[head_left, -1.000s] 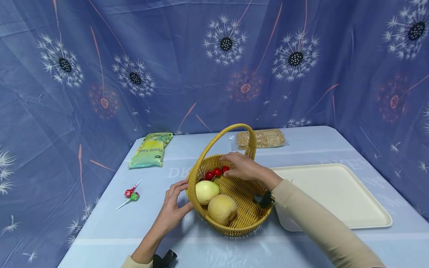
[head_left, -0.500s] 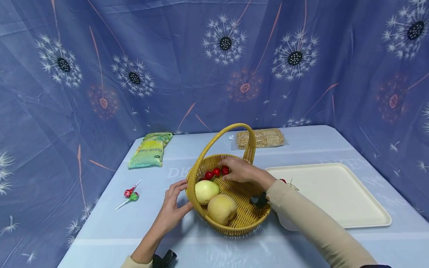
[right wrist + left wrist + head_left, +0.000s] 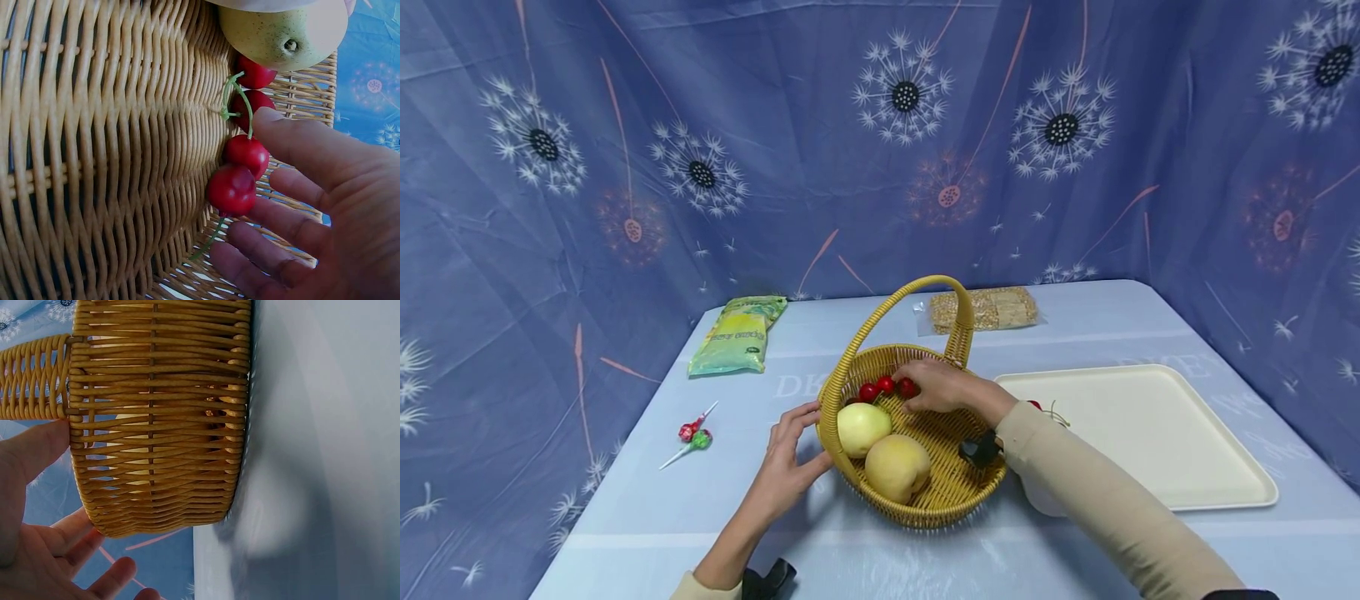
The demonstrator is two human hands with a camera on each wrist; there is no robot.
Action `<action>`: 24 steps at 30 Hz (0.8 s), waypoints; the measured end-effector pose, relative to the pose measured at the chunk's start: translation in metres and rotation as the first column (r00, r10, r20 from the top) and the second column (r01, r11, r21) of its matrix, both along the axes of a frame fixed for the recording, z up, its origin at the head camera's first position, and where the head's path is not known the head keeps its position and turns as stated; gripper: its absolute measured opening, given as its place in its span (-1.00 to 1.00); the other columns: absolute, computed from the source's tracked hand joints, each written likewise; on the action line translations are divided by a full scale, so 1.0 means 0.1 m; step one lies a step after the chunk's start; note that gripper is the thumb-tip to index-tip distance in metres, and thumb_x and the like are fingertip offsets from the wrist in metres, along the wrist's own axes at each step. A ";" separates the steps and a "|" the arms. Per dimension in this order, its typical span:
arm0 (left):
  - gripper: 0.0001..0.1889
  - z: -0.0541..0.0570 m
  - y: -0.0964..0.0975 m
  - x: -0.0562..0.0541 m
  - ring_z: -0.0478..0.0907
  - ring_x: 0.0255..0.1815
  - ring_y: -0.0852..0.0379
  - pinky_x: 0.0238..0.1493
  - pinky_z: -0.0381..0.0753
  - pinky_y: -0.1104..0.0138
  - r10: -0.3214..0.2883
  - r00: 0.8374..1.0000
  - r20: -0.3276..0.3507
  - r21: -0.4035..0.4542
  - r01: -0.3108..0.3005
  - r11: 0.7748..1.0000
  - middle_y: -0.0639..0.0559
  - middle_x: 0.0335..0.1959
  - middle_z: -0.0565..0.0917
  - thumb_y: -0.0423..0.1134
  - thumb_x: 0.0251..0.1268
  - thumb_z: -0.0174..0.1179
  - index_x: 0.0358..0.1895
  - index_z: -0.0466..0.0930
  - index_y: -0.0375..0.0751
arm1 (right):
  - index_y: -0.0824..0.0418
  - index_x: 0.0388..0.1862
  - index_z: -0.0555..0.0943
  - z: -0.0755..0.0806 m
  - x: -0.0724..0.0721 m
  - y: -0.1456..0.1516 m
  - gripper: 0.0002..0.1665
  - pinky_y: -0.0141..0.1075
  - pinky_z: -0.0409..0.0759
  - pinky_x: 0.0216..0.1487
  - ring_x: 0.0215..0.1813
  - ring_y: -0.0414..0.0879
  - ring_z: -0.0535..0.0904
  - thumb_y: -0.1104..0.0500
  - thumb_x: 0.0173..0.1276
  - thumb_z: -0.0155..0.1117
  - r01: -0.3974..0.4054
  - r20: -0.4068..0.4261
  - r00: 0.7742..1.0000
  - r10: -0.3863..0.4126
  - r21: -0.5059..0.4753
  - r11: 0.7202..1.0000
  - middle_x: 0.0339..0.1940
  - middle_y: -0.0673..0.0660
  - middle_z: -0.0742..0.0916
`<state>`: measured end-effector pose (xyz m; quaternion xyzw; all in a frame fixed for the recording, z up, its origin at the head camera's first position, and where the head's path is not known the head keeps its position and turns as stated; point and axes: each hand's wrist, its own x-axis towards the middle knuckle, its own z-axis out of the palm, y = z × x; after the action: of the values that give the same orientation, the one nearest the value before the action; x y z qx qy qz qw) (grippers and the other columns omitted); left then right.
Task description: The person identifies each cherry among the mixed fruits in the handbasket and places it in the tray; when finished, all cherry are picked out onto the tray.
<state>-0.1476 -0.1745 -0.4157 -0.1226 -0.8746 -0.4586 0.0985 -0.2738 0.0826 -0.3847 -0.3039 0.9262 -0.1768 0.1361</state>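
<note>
Glossy red, green-stemmed cherries are lying along the wall inside an upright, arch-handled yellow wicker basket.

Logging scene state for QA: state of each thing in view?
Basket, upright, handle up
Cherries, in basket, stems showing
Yellow fruit, resting in basket
Pale green fruit, likewise
Lollipops, lying, apparently wrapped
Green-yellow packet, lying, seal unclear
Clear packet, lying, seal unclear
Tray, face up
Left hand, touching basket
Right hand, at cherries, grip unclear
</note>
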 end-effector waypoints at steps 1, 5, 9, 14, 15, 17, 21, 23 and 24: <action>-0.47 0.00 0.00 0.00 0.17 0.30 0.01 0.20 0.21 -0.10 0.000 1.000 0.000 0.000 0.000 1.000 -0.01 0.34 0.33 -0.19 0.04 0.38 0.14 0.46 -0.10 | 0.10 0.28 0.44 0.00 0.00 0.00 -0.37 -0.05 0.38 0.27 0.36 0.06 0.35 -0.01 0.24 0.32 -0.004 0.000 1.000 0.004 0.001 1.000 0.30 0.12 0.50; -0.47 0.00 0.00 0.00 0.17 0.31 0.00 0.20 0.20 -0.11 0.000 1.000 0.000 0.001 0.000 1.000 -0.02 0.34 0.33 -0.19 0.04 0.38 0.14 0.46 -0.10 | 0.10 0.24 0.48 -0.02 0.00 0.02 -0.41 -0.05 0.38 0.27 0.35 0.06 0.37 0.02 0.24 0.33 -0.022 0.002 1.000 0.022 -0.005 1.000 0.27 0.11 0.53; -0.46 0.00 0.00 -0.01 0.16 0.32 0.00 0.22 0.20 -0.12 -0.002 1.000 0.003 0.002 0.002 1.000 -0.02 0.34 0.33 -0.19 0.04 0.38 0.14 0.46 -0.10 | 0.09 0.21 0.51 -0.04 0.00 0.03 -0.45 -0.05 0.36 0.29 0.34 0.05 0.38 0.05 0.23 0.34 -0.043 0.006 0.999 0.043 -0.007 0.999 0.26 0.11 0.54; -0.47 0.00 0.00 -0.01 0.17 0.31 -0.01 0.21 0.20 -0.11 0.000 1.000 0.000 -0.002 0.000 1.000 -0.01 0.34 0.33 -0.19 0.03 0.38 0.14 0.46 -0.10 | 0.11 0.15 0.56 -0.06 0.00 0.04 -0.51 -0.10 0.42 0.21 0.21 0.00 0.47 0.12 0.21 0.35 -0.081 0.011 0.997 0.081 -0.008 0.997 0.13 0.08 0.60; -0.46 0.00 0.00 0.00 0.17 0.31 -0.01 0.21 0.20 -0.11 0.000 1.000 -0.001 -0.002 0.000 1.000 -0.01 0.34 0.34 -0.20 0.03 0.39 0.14 0.46 -0.11 | 0.12 0.13 0.56 -0.06 0.00 0.04 -0.53 -0.10 0.43 0.19 0.19 -0.01 0.48 0.13 0.21 0.35 -0.090 0.013 0.996 0.090 -0.006 0.996 0.09 0.08 0.62; -0.46 0.01 0.01 0.00 0.17 0.30 -0.01 0.21 0.20 -0.10 0.002 1.000 -0.002 -0.003 -0.002 1.000 -0.02 0.33 0.34 -0.20 0.03 0.39 0.14 0.47 -0.11 | 0.13 0.11 0.57 -0.06 0.01 0.05 -0.55 -0.12 0.44 0.17 0.15 -0.02 0.50 0.16 0.21 0.35 -0.106 0.013 0.994 0.106 0.003 0.994 0.04 0.07 0.63; -0.46 0.01 0.01 0.00 0.18 0.30 -0.01 0.21 0.20 -0.10 0.004 1.000 -0.002 -0.002 -0.004 1.000 -0.02 0.33 0.34 -0.20 0.02 0.39 0.13 0.47 -0.12 | 0.12 0.11 0.57 -0.07 0.01 0.06 -0.55 -0.13 0.44 0.16 0.14 -0.03 0.50 0.19 0.20 0.35 -0.123 0.016 0.992 0.123 0.021 0.992 0.04 0.07 0.64; -0.46 0.01 0.01 0.00 0.18 0.31 -0.02 0.21 0.20 -0.11 0.003 1.000 -0.004 -0.001 -0.003 1.000 -0.03 0.33 0.34 -0.21 0.02 0.39 0.13 0.47 -0.12 | 0.12 0.11 0.57 -0.07 0.01 0.06 -0.54 -0.13 0.44 0.17 0.16 -0.02 0.49 0.21 0.19 0.34 -0.126 0.018 0.992 0.126 0.021 0.992 0.07 0.07 0.63; -0.46 0.01 0.01 0.00 0.18 0.31 -0.02 0.21 0.21 -0.11 0.003 1.000 -0.004 -0.002 -0.003 1.000 -0.03 0.33 0.34 -0.21 0.02 0.39 0.13 0.47 -0.12 | 0.12 0.11 0.57 -0.08 0.01 0.07 -0.54 -0.13 0.44 0.17 0.17 -0.02 0.49 0.22 0.18 0.34 -0.127 0.021 0.992 0.127 0.020 0.992 0.08 0.08 0.63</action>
<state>-0.1479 -0.1737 -0.4148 -0.1225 -0.8750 -0.4574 0.1007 -0.2726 0.0893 -0.3923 -0.3590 0.9054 -0.1608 0.1596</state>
